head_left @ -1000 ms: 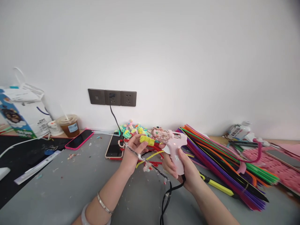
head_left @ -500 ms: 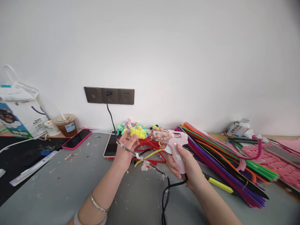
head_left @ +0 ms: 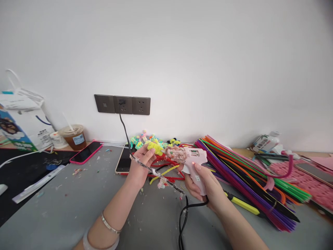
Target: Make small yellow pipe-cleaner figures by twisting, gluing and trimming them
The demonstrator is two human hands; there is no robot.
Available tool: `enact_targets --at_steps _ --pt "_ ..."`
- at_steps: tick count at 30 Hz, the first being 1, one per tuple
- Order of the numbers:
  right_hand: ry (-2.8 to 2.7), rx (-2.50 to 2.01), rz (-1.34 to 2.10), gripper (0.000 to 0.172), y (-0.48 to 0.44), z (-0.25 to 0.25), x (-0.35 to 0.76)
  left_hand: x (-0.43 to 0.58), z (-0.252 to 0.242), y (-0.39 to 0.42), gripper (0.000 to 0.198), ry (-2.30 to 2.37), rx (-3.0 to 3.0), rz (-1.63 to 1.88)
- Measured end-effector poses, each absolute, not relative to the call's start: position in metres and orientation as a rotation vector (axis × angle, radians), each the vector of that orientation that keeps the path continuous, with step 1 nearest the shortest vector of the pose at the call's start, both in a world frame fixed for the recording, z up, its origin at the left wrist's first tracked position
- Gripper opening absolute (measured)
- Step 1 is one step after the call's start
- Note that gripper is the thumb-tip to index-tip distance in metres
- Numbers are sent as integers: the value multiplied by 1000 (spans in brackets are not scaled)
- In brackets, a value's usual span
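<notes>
My left hand [head_left: 142, 165] pinches a fuzzy yellow pipe-cleaner piece [head_left: 155, 148] between thumb and fingers. My right hand [head_left: 204, 182] is wrapped round the handle of a pale pink glue gun [head_left: 196, 159], whose small red light glows. The gun's front end is crusted with glue and fluff and points left at the yellow piece; whether the tip touches it I cannot tell. A black cord [head_left: 192, 205] leaves the bottom of the handle. Part of the cord, with fluff stuck to it, crosses in front of my left wrist.
Colourful pipe cleaners [head_left: 241, 177] lie bundled at right, beside a yellow-and-black cutter [head_left: 244, 205]. Small fuzzy pieces [head_left: 140, 139] are heaped by the wall below the sockets [head_left: 122, 105]. At left are a pink-edged phone [head_left: 86, 152], an iced drink cup [head_left: 75, 139] and a paper bag [head_left: 23, 121].
The yellow piece has turned slightly in my left fingers and shifted a little right. The glue gun's rear has dipped slightly. My right hand keeps its hold.
</notes>
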State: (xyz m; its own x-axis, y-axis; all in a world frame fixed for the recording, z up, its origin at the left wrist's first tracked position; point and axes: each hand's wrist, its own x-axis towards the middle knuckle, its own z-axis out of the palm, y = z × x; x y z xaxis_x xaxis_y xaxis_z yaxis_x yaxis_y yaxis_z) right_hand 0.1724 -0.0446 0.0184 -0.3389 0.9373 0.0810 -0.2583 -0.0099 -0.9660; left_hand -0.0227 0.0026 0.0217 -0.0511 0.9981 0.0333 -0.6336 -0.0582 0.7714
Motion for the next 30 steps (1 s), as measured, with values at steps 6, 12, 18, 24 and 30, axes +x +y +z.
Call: enact_targets --at_steps 6,12,18,24,30 --pt "-1289 -781 1564 48 -46 18 173 -22 22 1 22 676 713 1515" --pt "-1304 -769 1558 46 -43 15 173 -22 23 1 26 677 724 1509" --pt "-1319 -799 1538 48 -44 17 173 -22 22 2 28 686 713 1507" --pt "-1324 -817 1511 49 -44 18 173 -22 22 2 28 693 707 1508" --pt "-1316 -825 1493 48 -44 18 172 -22 25 -1 28 698 720 1502"
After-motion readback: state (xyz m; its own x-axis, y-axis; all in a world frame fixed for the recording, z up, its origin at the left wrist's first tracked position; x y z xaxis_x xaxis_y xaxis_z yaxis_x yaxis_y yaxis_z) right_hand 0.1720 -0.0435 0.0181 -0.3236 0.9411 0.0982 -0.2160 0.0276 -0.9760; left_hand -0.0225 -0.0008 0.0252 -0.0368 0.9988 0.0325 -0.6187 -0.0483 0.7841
